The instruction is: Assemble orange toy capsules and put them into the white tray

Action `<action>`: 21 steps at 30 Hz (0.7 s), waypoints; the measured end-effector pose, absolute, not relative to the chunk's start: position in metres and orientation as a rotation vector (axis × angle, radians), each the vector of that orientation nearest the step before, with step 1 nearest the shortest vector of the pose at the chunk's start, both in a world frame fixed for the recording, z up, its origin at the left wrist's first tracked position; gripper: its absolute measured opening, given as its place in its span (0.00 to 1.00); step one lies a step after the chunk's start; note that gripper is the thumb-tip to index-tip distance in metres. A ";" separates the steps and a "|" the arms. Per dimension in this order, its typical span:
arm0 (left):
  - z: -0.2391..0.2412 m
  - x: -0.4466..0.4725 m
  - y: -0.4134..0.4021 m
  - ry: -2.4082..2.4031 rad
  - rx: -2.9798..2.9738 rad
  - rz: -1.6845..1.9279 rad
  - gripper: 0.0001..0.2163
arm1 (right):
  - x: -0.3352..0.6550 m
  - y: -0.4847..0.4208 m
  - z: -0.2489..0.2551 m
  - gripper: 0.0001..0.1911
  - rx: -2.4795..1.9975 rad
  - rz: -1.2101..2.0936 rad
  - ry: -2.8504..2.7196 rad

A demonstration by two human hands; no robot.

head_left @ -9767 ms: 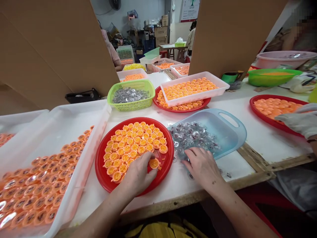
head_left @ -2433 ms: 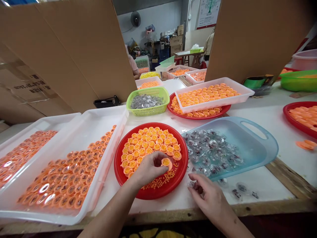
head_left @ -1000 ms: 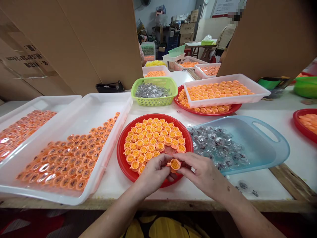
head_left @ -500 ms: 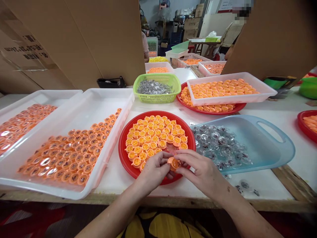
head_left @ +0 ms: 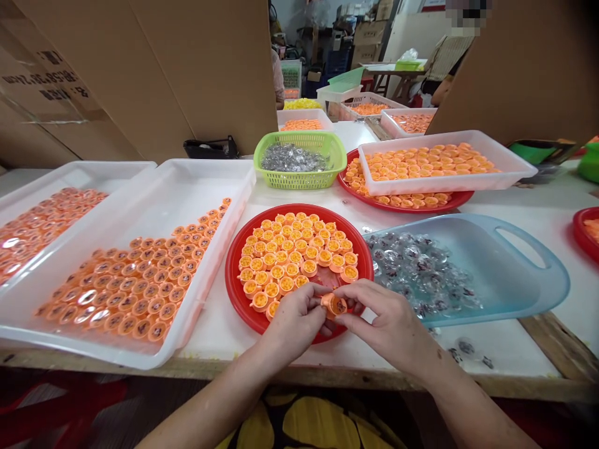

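Over the near edge of a round red tray (head_left: 233,299), my two hands meet at one small orange toy cup (head_left: 329,305). The fingers of my left hand (head_left: 297,318) are closed round its left side. My right hand (head_left: 381,315) pinches it from the right, thumb below and forefinger above. Its face, turned to the right, looks brownish and see-through. In the red tray stand many orange cups (head_left: 281,255) with yellow insides, and a bare red patch shows near my fingers. Clear round caps (head_left: 416,268) with dark prints lie in a blue tray (head_left: 496,287) at right.
On the left, a white tray (head_left: 187,181) holds rows of orange cups with dark-printed tops. A green basket (head_left: 299,181) of shiny clear pieces stands behind. Farther right, a white tray (head_left: 444,186) rests on another red tray. Cardboard (head_left: 210,75) walls the table; people sit beyond.
The view has shifted slightly. The orange cup has turned a little in my fingers, showing more of its brownish face. Both hands keep their hold on it.
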State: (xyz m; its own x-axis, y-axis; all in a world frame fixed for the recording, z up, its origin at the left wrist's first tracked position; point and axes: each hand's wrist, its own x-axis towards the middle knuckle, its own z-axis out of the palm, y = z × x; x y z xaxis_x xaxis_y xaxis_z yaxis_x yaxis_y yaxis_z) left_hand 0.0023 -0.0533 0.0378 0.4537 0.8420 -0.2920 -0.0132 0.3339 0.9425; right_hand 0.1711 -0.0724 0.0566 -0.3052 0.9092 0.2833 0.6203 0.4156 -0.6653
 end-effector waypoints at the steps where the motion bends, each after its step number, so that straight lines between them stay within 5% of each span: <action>1: 0.037 0.003 -0.054 0.951 1.097 0.693 0.09 | 0.172 -0.072 0.056 0.08 -1.298 0.596 -2.034; 21: 0.033 0.004 -0.055 0.959 1.096 0.750 0.09 | 0.166 -0.074 0.056 0.08 -1.276 0.505 -2.085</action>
